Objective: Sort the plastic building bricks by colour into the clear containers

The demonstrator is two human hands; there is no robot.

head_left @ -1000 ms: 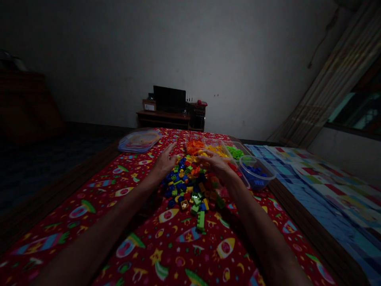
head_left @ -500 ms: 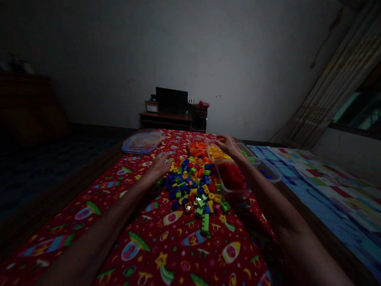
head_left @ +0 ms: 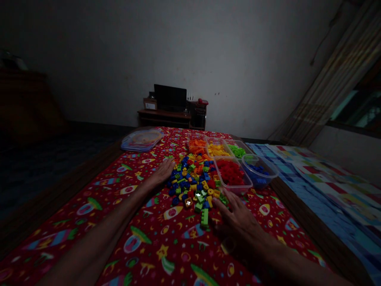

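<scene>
Red cloth [head_left: 178, 248] printed with rockets and stars covers the table in the dim lower half of the frame. At its centre lies a pile of toy bricks [head_left: 193, 180] in blue, green, yellow, orange and red. The left hand [head_left: 162, 173] lies flat with its fingers together, touching the pile's left edge. The right hand [head_left: 238, 217] rests palm down on the cloth at the lower right of the pile, fingers spread, tips just beside the nearest bricks and a long green brick [head_left: 204, 217]. Neither hand holds anything. Right of the pile stands a clear tub of red bricks [head_left: 238, 189], with a bowl of blue bricks [head_left: 262, 182] beside it. A clear lid [head_left: 141, 140] lies at the upper left.
</scene>
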